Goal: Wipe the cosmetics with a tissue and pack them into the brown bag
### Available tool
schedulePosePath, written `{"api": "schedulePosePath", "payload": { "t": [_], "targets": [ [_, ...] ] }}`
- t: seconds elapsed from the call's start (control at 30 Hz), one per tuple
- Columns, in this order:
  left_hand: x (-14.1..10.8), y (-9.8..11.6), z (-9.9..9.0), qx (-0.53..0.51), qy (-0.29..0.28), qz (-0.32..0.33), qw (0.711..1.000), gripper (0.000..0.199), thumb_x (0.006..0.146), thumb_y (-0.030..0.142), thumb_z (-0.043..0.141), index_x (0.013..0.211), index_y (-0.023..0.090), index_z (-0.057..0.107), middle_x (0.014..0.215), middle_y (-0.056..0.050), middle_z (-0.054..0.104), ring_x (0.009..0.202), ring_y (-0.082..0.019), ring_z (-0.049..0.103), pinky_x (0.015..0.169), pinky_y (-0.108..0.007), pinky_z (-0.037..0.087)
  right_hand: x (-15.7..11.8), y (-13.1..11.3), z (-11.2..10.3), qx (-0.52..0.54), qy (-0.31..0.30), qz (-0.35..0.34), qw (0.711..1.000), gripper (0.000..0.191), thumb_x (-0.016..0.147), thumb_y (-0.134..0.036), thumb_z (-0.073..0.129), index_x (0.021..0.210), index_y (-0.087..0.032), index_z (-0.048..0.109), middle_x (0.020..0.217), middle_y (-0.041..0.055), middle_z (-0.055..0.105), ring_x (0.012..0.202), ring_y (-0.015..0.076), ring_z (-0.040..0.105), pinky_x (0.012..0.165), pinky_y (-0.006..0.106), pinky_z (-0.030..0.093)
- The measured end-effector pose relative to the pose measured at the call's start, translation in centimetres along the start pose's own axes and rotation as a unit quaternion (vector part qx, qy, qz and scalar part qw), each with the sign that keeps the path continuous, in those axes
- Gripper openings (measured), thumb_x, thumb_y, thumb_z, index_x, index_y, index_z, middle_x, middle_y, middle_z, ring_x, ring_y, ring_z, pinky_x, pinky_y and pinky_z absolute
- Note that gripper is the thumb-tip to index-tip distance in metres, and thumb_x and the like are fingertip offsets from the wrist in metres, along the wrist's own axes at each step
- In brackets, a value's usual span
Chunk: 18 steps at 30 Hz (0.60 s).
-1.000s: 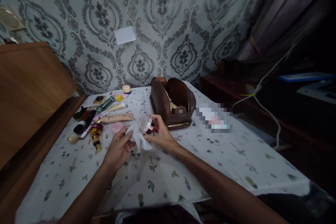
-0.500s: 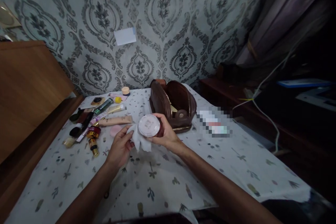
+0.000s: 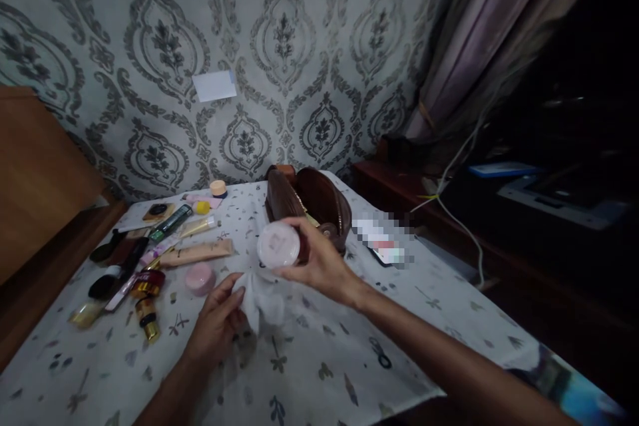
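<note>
My right hand (image 3: 319,263) grips a round cosmetic jar (image 3: 278,245), its pale, labelled circular face turned toward me. My left hand (image 3: 217,313) pinches a crumpled white tissue (image 3: 260,303) that hangs just below the jar, apart from it. Left of the tissue, a small pink round container (image 3: 200,278) lies on the patterned cloth. Behind my right hand stands a brown makeup bag (image 3: 327,203), unzipped, its inside partly in view.
Several cosmetics spread over the left, among them a beige tube (image 3: 197,253), a green box (image 3: 171,223) and a gold-capped bottle (image 3: 146,319). A pixelated phone (image 3: 382,243) lies right of the bag. A white cable (image 3: 464,219) hangs at the right.
My left hand has drawn the tissue down, away from the jar. The jar stays in my right hand. The view has turned right, shifting the scene leftward.
</note>
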State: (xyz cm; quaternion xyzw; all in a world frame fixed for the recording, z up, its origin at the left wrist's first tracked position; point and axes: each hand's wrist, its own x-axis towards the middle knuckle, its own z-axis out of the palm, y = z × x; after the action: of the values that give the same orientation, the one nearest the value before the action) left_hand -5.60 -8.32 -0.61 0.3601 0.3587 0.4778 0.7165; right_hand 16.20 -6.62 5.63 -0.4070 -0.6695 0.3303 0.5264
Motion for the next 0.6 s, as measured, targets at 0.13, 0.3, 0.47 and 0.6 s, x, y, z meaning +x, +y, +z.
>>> {"api": "schedulePosePath", "payload": {
  "t": [0.13,0.3,0.47,0.6],
  "targets": [
    [-0.1,-0.3,-0.2,0.007,-0.004,-0.04,0.999,0.045,0.066,0.036,0.086,0.104,0.018,0.071,0.071,0.0,0.067,0.055,-0.009,0.059,0.052,-0.016,0.045,5.1,-2.1,-6.0,-0.17,0.029,-0.106,0.979,0.069,0.063,-0.031,0.083,0.123,-0.019,0.051,0.121,0.0087,0.058,0.109,0.0253,0.058,0.091,0.037,0.048],
    [0.7,-1.0,-0.6,0.008,0.039,-0.069,0.997,0.047,0.057,0.034,0.09,0.098,0.019,0.072,0.085,-0.001,0.073,0.068,-0.013,0.066,0.06,-0.018,0.052,12.2,-0.6,-12.0,-0.383,-0.097,-0.096,0.914,0.077,0.064,-0.034,0.083,0.132,-0.015,0.052,0.123,0.0109,0.061,0.111,0.0269,0.058,0.092,0.036,0.045],
    [1.4,-1.9,-1.4,0.032,0.068,-0.066,0.995,0.051,0.057,0.036,0.088,0.101,0.018,0.071,0.088,-0.004,0.075,0.078,-0.02,0.071,0.066,-0.023,0.056,15.8,2.6,-13.2,-0.537,-0.198,-0.036,0.819,0.069,0.066,-0.035,0.082,0.127,-0.013,0.057,0.119,0.0114,0.066,0.109,0.0271,0.059,0.089,0.032,0.043],
    [1.6,-2.4,-1.9,0.037,0.089,-0.065,0.993,0.056,0.056,0.04,0.089,0.105,0.02,0.071,0.092,-0.005,0.075,0.083,-0.023,0.072,0.069,-0.026,0.057,16.7,3.7,-12.3,-0.637,-0.245,-0.043,0.729,0.065,0.065,-0.036,0.082,0.124,-0.018,0.059,0.115,0.0105,0.068,0.11,0.0316,0.055,0.086,0.035,0.041]
  ]
}}
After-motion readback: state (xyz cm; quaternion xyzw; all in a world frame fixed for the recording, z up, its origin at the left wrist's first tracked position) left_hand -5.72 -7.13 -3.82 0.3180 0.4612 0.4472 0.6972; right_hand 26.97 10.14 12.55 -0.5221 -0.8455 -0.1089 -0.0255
